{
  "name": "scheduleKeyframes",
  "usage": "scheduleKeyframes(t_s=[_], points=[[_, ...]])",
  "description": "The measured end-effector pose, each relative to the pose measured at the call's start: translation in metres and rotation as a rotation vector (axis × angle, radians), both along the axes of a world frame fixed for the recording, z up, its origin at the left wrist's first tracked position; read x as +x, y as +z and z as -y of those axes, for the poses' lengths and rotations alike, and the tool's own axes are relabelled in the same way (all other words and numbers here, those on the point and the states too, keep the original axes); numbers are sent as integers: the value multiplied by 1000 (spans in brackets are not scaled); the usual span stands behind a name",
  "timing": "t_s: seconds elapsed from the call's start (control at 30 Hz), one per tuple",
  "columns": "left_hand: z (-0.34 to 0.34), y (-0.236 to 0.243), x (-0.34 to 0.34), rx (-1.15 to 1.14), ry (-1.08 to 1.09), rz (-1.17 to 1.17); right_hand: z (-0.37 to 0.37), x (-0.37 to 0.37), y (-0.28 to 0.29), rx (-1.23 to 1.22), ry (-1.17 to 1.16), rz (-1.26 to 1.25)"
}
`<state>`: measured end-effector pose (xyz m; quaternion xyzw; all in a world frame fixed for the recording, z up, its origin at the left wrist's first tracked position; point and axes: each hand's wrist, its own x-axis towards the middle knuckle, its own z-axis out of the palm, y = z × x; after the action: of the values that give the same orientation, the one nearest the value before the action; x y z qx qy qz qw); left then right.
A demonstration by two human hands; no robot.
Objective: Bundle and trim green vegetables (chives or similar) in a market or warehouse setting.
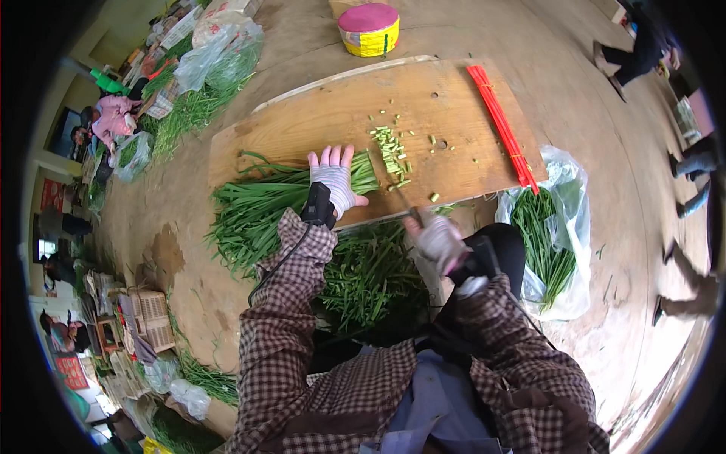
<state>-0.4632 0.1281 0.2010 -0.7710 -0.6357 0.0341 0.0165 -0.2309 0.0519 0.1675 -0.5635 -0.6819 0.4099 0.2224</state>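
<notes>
A bunch of long green garlic chives [257, 203] lies across the left part of a wooden board [302, 121], its leaves hanging over the near-left edge. My left hand [333, 178], in a striped glove, spans the bunch near its cut end, fingers over the far side and thumb on the near side. Short pale-green stem pieces [392, 151] are scattered just right of that end. At the board's near edge my right hand [440, 240], gloved and blurred by motion, is closed on a knife [406, 201]; only a smeared bit of its blade shows.
Red ties [501, 125] lie along the board's right side. Beside it, a clear plastic bag [576, 227] holds more greens. Loose greens [374, 276] fill the space below the board. A pink-topped stool [369, 29] stands beyond. People and piled greens [181, 113] are at left; passers-by walk at right.
</notes>
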Motion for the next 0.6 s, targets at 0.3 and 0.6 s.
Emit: scheduleKeyframes(t_s=[0.3,0.6], points=[[16,6,-30,-55,40,-56,-222,41,29,248,-77,599],[39,53,-66,224,-65,237,-209,16,-2,476,361,462]])
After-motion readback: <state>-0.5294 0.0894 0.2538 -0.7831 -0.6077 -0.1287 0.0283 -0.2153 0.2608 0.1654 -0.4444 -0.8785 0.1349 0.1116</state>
